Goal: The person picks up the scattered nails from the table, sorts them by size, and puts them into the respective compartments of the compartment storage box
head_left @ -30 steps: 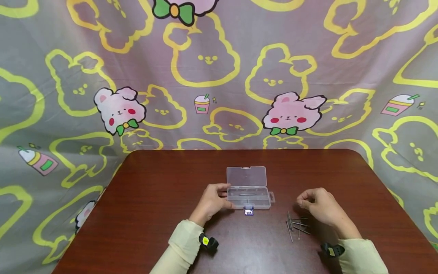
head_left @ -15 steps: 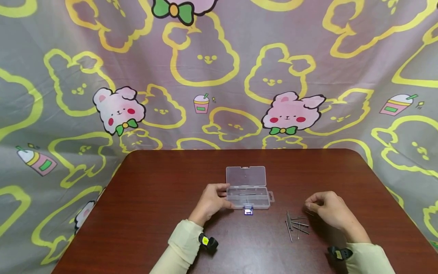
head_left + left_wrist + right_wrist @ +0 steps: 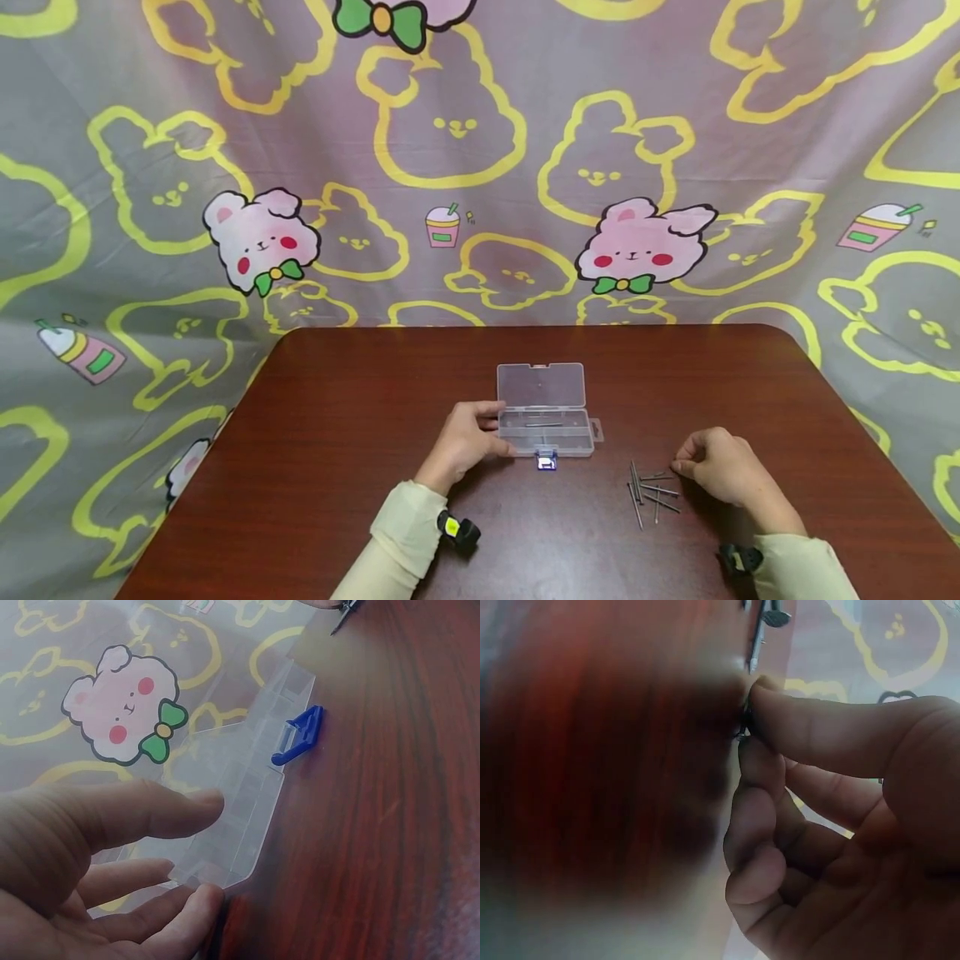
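A clear plastic box (image 3: 570, 445) stands on the table with its lid (image 3: 540, 385) raised at the back and its blue latch (image 3: 547, 462) hanging at the front. My left hand (image 3: 461, 442) grips the box's left end, thumb in front and fingers behind. Inside the rear compartment lies a nail (image 3: 543, 425). To the right of the box, several loose nails (image 3: 660, 490) lie crossed in a small pile. My right hand (image 3: 723, 471) is at the pile's right side, thumb and index finger pinching a dark nail (image 3: 745, 720), mostly hidden by the fingertips.
The brown wooden table (image 3: 360, 383) reaches back to a patterned cloth (image 3: 480, 167) hanging behind it. A hang tab (image 3: 597, 430) sticks out from the box's right end. Each wrist wears a black strapped device (image 3: 459, 533).
My right hand has moved right and toward the person, down to the right side of the nail pile. The left hand and the box have stayed in place.
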`<action>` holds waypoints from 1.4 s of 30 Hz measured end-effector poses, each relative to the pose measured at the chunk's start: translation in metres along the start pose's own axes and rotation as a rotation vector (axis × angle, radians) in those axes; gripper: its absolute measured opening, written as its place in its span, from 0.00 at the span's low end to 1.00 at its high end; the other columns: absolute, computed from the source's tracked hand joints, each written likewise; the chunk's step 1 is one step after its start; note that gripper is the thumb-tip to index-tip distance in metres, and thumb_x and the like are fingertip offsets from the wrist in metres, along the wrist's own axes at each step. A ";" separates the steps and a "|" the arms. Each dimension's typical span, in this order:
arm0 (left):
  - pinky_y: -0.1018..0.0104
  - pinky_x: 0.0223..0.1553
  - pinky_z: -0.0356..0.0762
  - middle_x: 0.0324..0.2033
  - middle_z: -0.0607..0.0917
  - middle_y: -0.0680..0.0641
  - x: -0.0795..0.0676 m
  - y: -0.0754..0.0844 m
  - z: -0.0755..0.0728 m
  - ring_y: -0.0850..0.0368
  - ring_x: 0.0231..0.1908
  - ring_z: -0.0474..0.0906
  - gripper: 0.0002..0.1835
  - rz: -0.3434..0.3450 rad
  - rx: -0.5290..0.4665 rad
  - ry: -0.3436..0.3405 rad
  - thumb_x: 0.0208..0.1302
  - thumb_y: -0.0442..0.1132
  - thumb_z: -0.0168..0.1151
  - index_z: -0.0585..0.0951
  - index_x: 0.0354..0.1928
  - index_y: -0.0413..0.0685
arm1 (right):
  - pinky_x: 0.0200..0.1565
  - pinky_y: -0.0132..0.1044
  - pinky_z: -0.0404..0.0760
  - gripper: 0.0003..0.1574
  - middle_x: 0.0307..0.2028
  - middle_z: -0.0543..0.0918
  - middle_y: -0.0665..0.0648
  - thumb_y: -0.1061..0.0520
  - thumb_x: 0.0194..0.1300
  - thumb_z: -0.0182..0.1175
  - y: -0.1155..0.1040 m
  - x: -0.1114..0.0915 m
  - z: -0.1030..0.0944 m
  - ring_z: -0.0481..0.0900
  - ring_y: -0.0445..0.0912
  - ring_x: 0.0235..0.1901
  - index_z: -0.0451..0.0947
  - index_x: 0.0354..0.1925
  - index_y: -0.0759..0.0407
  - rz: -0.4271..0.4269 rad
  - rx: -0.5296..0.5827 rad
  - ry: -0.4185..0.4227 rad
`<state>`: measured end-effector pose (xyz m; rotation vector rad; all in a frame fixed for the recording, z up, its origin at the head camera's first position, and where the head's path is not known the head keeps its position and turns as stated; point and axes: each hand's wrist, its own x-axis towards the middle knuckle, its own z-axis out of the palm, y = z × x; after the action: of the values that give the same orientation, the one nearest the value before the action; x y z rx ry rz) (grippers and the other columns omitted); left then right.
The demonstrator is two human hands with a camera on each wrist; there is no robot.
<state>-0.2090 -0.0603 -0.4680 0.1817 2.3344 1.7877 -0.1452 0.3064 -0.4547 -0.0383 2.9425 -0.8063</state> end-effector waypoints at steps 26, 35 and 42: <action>0.63 0.36 0.83 0.47 0.85 0.40 -0.001 0.000 0.001 0.48 0.45 0.80 0.41 -0.017 0.011 0.012 0.34 0.20 0.81 0.81 0.59 0.36 | 0.33 0.43 0.75 0.06 0.33 0.79 0.54 0.69 0.70 0.53 -0.016 0.001 -0.007 0.74 0.48 0.33 0.77 0.39 0.65 -0.107 0.088 -0.002; 0.63 0.36 0.83 0.46 0.85 0.39 -0.001 0.001 0.000 0.48 0.43 0.81 0.41 -0.001 -0.006 0.000 0.34 0.19 0.80 0.80 0.59 0.33 | 0.31 0.36 0.79 0.10 0.37 0.83 0.61 0.73 0.70 0.54 -0.027 0.006 -0.009 0.77 0.50 0.33 0.80 0.45 0.72 -0.096 0.429 -0.023; 0.63 0.36 0.83 0.47 0.84 0.39 -0.002 0.002 0.000 0.47 0.44 0.81 0.41 -0.016 -0.003 0.000 0.35 0.19 0.80 0.80 0.60 0.34 | 0.29 0.36 0.79 0.12 0.37 0.85 0.63 0.74 0.66 0.58 -0.034 0.013 -0.004 0.78 0.49 0.31 0.84 0.45 0.71 -0.089 0.447 0.019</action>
<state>-0.2071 -0.0601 -0.4664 0.1626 2.3262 1.7840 -0.1583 0.2783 -0.4348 -0.1300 2.7193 -1.4602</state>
